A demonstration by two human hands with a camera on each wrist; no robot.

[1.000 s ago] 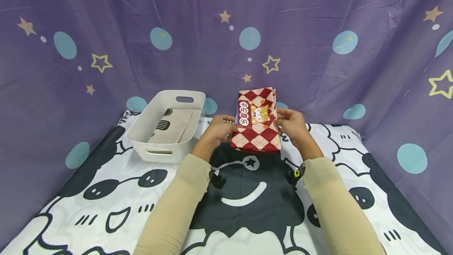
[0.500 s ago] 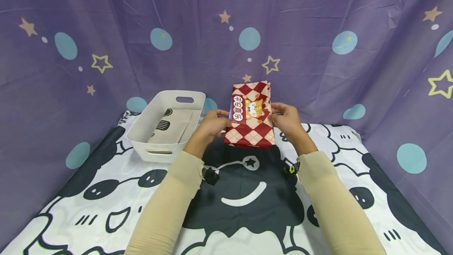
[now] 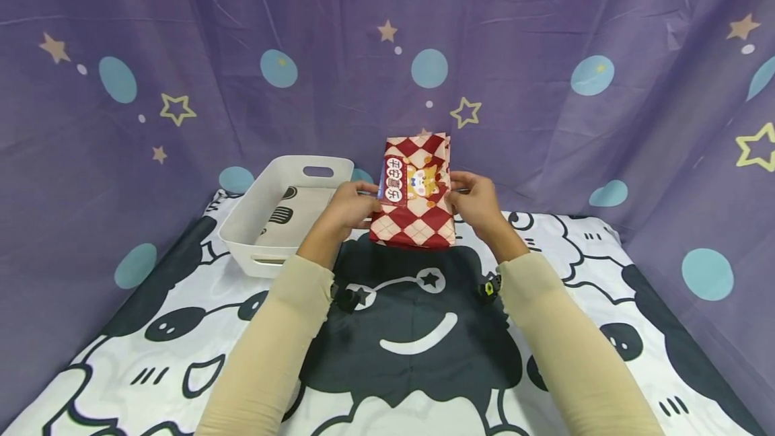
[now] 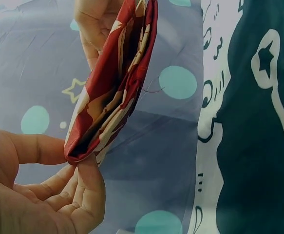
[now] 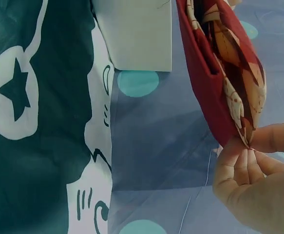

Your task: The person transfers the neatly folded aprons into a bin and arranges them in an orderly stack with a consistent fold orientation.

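Note:
Between the two hands hangs a folded fabric bag (image 3: 418,221) in red and cream diamonds, with a cartoon dog and a label of Chinese characters on its front. My left hand (image 3: 352,206) pinches its left edge between thumb and fingers. On the opposite edge, my right hand (image 3: 477,204) pinches it the same way. Both wrist views show the folded layers of the bag (image 4: 90,112) edge-on, held off the table. Close to the left hand stands a white plastic basket (image 3: 236,227) with a beige folded cloth (image 3: 309,200) inside, printed with dark shapes.
The table is covered by a black-and-white cartoon cloth (image 3: 418,369). Behind it hangs a purple curtain (image 3: 514,120) with stars and blue dots. The left forearm passes in front of the basket's near right corner.
Both hands have carried the bag leftward and slightly up, closer to the basket. Their pinch on it stays the same. The basket has not moved.

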